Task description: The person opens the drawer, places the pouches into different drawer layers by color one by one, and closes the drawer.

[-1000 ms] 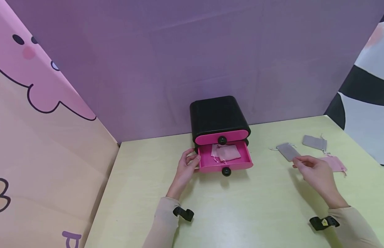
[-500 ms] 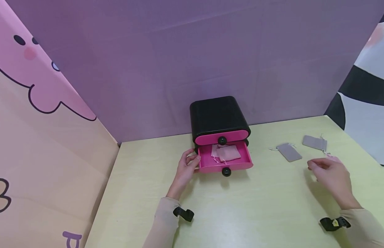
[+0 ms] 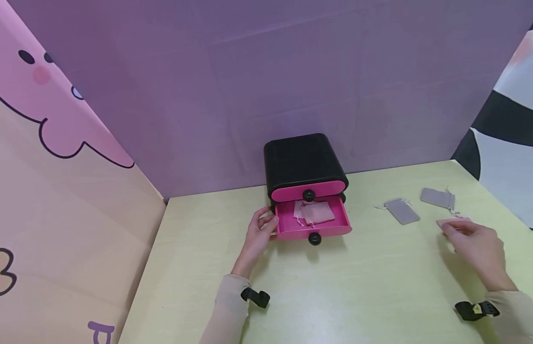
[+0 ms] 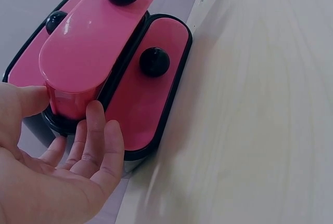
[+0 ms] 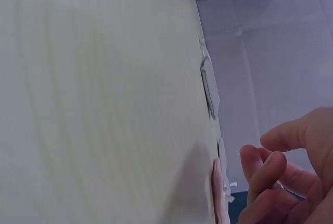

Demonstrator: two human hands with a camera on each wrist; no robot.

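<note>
Your left hand (image 3: 255, 236) grips the front left corner of a drawer (image 3: 331, 232), thumb at its side and fingertips beneath; your right hand (image 3: 479, 243), loosely curled and holding nothing, hovers by a pink pouch (image 5: 217, 187) lying on the counter (image 3: 361, 286).

Counter: carries the whole layout, with the cabinet (image 3: 305, 160) toward its rear edge.

Cabinet: black, three-tiered, pink-fronted; its middle drawer stands pulled out, holding two overlapping pouches (image 3: 318, 213), both pink.

Pouches outside: two grey ones (image 3: 402, 211) (image 3: 437, 198) lie apart, beyond and to the left of your right hand. Step in hand, as judged: you are reaching for the remaining pink pouch, to join its fellows. Next move would call for you to pinch its thin fabric, lift it past the grey ones and carry it left, your other hand steadying the drawer.

Writing: a purple mark (image 3: 101, 327), lower left, may be part of a letter, but you see it cut off. Your wrist bands (image 3: 469, 310) are black; one yellow patch (image 3: 477, 308) is too small to read. No brand is legible.
</note>
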